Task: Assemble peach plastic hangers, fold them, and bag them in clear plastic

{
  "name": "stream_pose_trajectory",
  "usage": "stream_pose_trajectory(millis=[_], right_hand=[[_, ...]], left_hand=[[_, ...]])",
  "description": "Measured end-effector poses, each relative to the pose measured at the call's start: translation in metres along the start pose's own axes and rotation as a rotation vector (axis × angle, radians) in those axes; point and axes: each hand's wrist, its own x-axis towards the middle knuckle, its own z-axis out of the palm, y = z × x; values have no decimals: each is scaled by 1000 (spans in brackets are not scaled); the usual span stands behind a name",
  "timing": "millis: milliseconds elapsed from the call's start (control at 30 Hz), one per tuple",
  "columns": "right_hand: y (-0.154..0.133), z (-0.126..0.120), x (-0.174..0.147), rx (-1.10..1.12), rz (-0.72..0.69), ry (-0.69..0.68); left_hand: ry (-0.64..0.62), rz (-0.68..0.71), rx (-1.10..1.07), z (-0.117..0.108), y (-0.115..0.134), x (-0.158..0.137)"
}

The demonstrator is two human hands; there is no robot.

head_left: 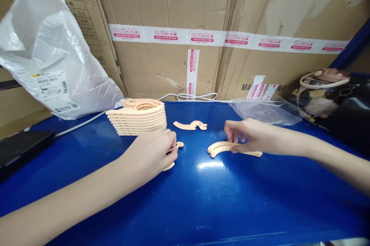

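Note:
My left hand [157, 147] is closed around a small beige plastic hanger piece [180, 144]. One rounded end sticks out past the fingers, and most of the piece is hidden. Another beige edge shows under that hand. On the right, my right hand [245, 134] has its thumb and fingers closed on two curved beige hanger arms [218, 148] lying side by side on the table. Between the hands and farther back lies a loose beige hanger hook piece [190, 125]. Behind my left hand stands a neat stack of beige folding hangers [137, 118].
The blue table [199, 203] ends at large cardboard boxes [164, 68]. A white plastic parcel bag [54, 57] leans at the left, above a black device [26, 147] with a white cable [81, 124]. At right are a clear plastic bag [266, 111] and a dark bag [326, 99].

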Motion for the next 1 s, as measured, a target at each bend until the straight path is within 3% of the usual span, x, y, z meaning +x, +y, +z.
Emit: stream_pose_trajectory(millis=[133, 233, 367, 500, 567, 733, 867, 1000], right_hand=[[-28, 14, 11, 100, -157, 45], [-37, 27, 28, 183, -248, 102], [-42, 45, 37, 311, -307, 229], [-50, 50, 31, 434, -274, 397], [-55, 47, 28, 472, -283, 414], [-54, 42, 30, 546, -307, 370], [-42, 45, 37, 724, -222, 493], [-35, 44, 40, 675, -219, 461]], left_hand=[[124, 68, 71, 0, 2, 17], [218, 92, 0, 0, -3, 24], [317, 236, -326, 3, -12, 22], [294, 331, -622, 8, -9, 13], [265, 348, -686, 10, -4, 9], [196, 253, -864, 17, 0, 9], [166, 127, -931, 16, -4, 12], [269, 138, -885, 9, -7, 13]])
